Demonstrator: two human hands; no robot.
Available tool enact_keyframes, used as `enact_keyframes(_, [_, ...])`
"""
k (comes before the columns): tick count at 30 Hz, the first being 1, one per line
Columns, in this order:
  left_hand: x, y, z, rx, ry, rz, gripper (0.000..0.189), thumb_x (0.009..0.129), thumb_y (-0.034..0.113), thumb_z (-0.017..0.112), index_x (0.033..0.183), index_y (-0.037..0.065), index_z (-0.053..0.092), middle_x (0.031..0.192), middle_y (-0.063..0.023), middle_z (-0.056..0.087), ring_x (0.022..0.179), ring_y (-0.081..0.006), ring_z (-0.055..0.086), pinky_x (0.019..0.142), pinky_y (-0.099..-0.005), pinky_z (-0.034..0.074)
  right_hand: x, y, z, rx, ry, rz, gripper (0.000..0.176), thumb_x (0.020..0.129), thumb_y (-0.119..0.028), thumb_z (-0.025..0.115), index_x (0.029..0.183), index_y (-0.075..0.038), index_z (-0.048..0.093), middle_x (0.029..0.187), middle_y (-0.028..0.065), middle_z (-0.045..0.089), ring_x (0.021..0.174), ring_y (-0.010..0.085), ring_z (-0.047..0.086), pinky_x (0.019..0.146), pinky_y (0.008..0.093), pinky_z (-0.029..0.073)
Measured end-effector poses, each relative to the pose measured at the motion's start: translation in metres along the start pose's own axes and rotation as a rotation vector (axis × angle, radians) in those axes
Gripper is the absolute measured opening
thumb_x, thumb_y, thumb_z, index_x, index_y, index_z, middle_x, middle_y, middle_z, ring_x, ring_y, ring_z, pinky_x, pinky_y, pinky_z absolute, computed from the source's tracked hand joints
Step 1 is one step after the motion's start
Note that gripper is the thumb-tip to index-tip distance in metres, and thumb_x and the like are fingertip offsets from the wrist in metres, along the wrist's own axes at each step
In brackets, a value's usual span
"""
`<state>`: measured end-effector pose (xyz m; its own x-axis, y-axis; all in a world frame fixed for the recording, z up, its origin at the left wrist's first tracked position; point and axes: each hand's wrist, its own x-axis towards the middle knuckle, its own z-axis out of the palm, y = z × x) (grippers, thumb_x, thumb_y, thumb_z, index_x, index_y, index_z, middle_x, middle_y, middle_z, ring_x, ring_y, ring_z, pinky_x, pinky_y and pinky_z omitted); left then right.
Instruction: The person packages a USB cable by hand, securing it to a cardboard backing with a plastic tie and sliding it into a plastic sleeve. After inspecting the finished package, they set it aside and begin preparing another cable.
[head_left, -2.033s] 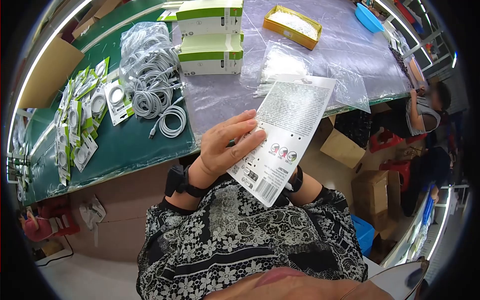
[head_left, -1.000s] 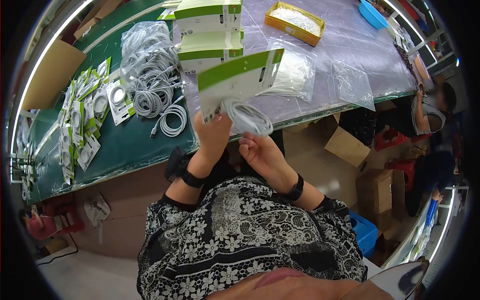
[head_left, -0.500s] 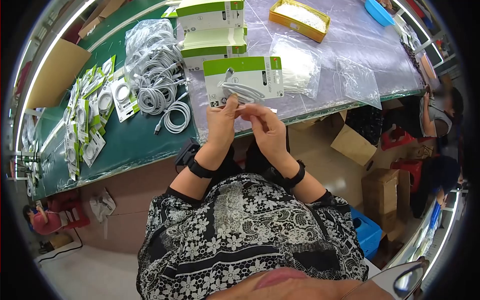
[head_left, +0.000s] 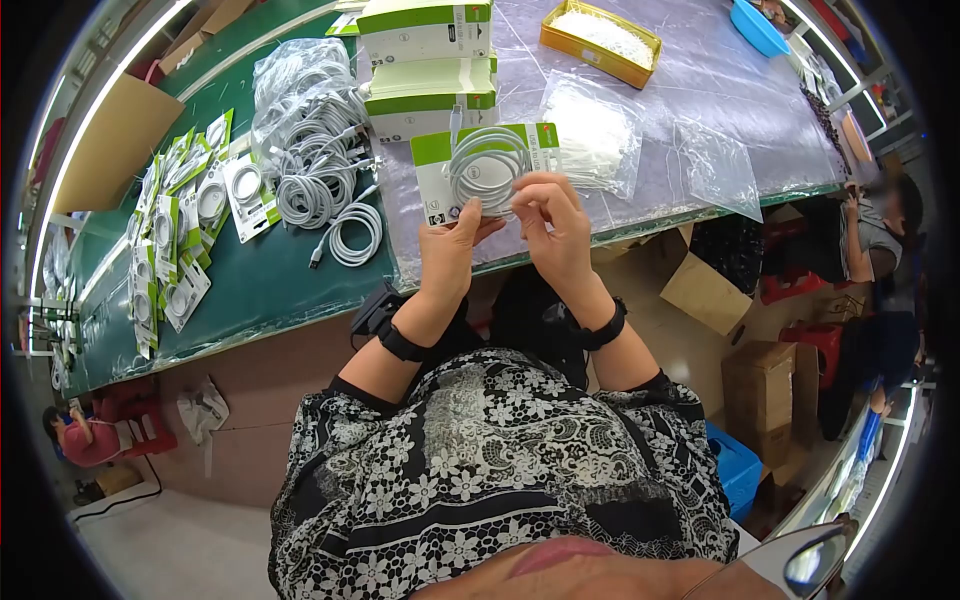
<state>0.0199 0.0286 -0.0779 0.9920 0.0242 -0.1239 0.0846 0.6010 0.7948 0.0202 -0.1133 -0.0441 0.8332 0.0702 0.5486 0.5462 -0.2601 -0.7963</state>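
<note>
A coiled white USB cable (head_left: 490,143) lies flat against a green-and-white packaging card (head_left: 432,180), its plug pointing up past the card's top edge. My left hand (head_left: 452,243) grips the card's lower edge, thumb in front beside the bottom of the coil. At the coil's lower right, the fingers of my right hand (head_left: 556,222) are curled in a pinch; whatever is between them is hidden. Just beyond the card stand stacks of similar cards (head_left: 425,100). Loose coiled cables (head_left: 310,165) lie to the left.
Finished-looking carded cables (head_left: 165,240) are heaped at left. Behind on the right sit a yellow tray (head_left: 600,62) of small white pieces, a plastic bag of white ties (head_left: 590,130), another clear bag (head_left: 715,165) and a blue basin (head_left: 758,28). The table's edge runs in front of me.
The cable coil has turned from edge-on to lying face-up against the card. My right hand has moved right, away from my left thumb, to the coil's right side.
</note>
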Motion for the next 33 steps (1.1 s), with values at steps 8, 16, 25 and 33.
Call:
enact_keyframes(8, [-0.003,0.0,-0.001,-0.052,-0.107,0.079,0.02,0.091,0.006,0.06,0.108,-0.004,0.06,0.101,-0.0106,0.065,0.091,-0.0195,0.065,0.082,-0.0346,0.057,0.013,0.009,0.003,-0.313,-0.028,-0.212,0.009,0.094,-0.005,0.051,0.099,-0.003,0.043,0.089,0.0162,0.06,0.067,0.0376,0.06,0.058,0.0378,0.048])
enact_keyframes(16, [-0.001,-0.013,-0.013,0.068,-0.159,0.082,0.024,0.089,0.004,0.061,0.112,-0.004,0.059,0.105,-0.0109,0.065,0.094,-0.0199,0.064,0.086,-0.035,0.054,0.017,0.008,0.009,-0.282,-0.094,0.007,0.01,0.095,-0.009,0.049,0.098,-0.003,0.041,0.071,0.0157,0.059,0.066,0.038,0.061,0.056,0.0399,0.047])
enact_keyframes(25, [-0.005,-0.011,-0.009,0.001,-0.123,0.151,0.026,0.089,0.003,0.061,0.114,-0.003,0.059,0.106,-0.0099,0.065,0.095,-0.0186,0.064,0.086,-0.0331,0.054,0.024,-0.007,0.012,0.103,-0.082,0.277,0.008,0.089,-0.001,0.056,0.093,-0.001,0.049,0.073,0.0112,0.061,0.057,0.0199,0.06,0.048,0.0318,0.046])
enact_keyframes(33, [-0.01,-0.009,-0.008,0.056,-0.086,0.236,0.022,0.09,0.003,0.06,0.111,-0.003,0.06,0.104,-0.009,0.066,0.093,-0.0185,0.064,0.085,-0.0319,0.053,0.018,-0.013,0.006,0.156,0.0,0.267,0.008,0.085,-0.001,0.064,0.092,-0.001,0.059,0.072,0.0031,0.059,0.051,0.0067,0.05,0.047,0.0219,0.04])
